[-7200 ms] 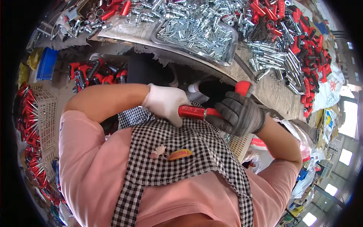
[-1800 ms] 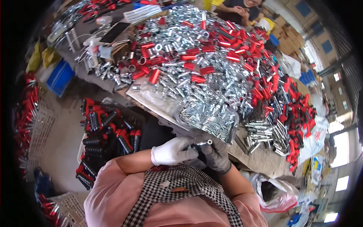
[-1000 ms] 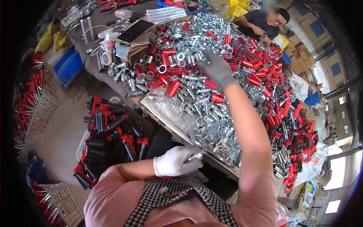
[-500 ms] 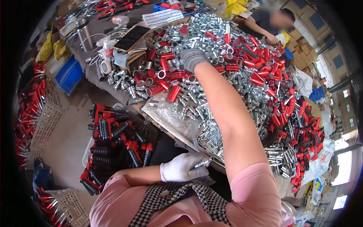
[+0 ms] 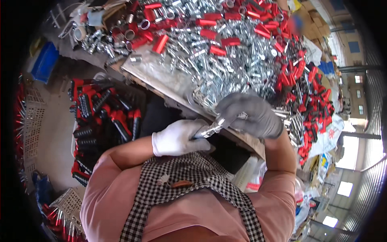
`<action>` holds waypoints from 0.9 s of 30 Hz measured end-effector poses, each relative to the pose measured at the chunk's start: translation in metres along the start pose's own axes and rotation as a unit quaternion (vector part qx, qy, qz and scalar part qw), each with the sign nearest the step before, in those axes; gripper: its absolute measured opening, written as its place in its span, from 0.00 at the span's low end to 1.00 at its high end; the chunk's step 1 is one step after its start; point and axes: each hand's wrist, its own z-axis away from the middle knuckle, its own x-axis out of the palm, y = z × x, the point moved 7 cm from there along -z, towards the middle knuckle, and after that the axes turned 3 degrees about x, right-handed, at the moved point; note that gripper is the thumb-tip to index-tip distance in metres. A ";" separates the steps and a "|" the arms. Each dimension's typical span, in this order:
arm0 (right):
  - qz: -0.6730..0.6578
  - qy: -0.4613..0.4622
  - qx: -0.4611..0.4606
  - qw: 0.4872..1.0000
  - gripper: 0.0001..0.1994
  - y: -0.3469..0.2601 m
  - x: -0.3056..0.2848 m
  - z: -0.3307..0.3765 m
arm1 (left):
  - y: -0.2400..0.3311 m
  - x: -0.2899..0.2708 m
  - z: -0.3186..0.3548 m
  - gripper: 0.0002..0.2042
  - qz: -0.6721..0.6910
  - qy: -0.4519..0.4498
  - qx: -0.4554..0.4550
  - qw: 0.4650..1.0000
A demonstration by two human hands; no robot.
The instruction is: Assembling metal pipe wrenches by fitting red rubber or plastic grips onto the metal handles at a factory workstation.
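My left hand (image 5: pixel 177 138), in a white glove, grips one end of a shiny metal tube part (image 5: pixel 209 129) just in front of my chest. My right hand (image 5: pixel 252 115), in a grey glove, holds the other end of the same part, pinching it at its top. Both hands meet at the near edge of the workbench (image 5: pixel 169 82). Behind them lies a large heap of silver metal parts (image 5: pixel 238 68) mixed with red sleeves (image 5: pixel 209 40).
A crate of red-and-black handles (image 5: pixel 102 117) stands on the floor at my left. A blue bin (image 5: pixel 44 62) sits farther left. More red parts (image 5: pixel 310 109) pile at the bench's right end. Plastic baskets (image 5: pixel 34 121) line the left floor.
My right arm, stretched far out over the heap half a second ago, has drawn back to my chest. Its hand has joined the left hand on the metal part.
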 end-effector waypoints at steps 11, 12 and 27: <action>0.195 -0.031 0.296 0.935 0.19 -0.005 0.056 0.075 | 0.011 0.059 -0.002 0.17 -0.069 -0.018 -0.005 0.997; 0.143 -0.035 0.341 0.929 0.23 -0.004 0.056 0.080 | 0.013 0.061 -0.002 0.17 -0.071 -0.018 -0.006 0.997; 0.174 0.202 0.134 0.954 0.31 -0.039 0.039 0.122 | 0.020 0.065 0.001 0.18 -0.101 -0.013 -0.056 0.993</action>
